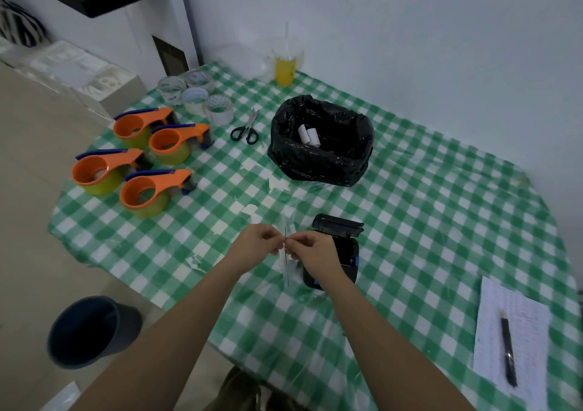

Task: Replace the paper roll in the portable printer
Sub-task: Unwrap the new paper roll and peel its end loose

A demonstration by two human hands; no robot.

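A black portable printer (344,252) lies on the green checked tablecloth (426,221) with its lid (337,226) flipped open towards the far side. Just left of it, both hands meet over the table. My left hand (257,241) and my right hand (310,249) each pinch a clear plastic wrapper (287,265) that hangs between them; a small whitish roll seems to sit inside it, partly hidden by my right hand. White paper rolls (308,134) lie in a black bag-lined bin (321,140) farther back.
Several orange tape dispensers (138,161) and tape rolls (197,96) stand at the left, with scissors (246,128) beside them. A cup of yellow drink (285,63) stands at the back. A sheet of paper (511,325) with a black pen (508,350) lies at the right. A dark bucket (91,330) sits on the floor.
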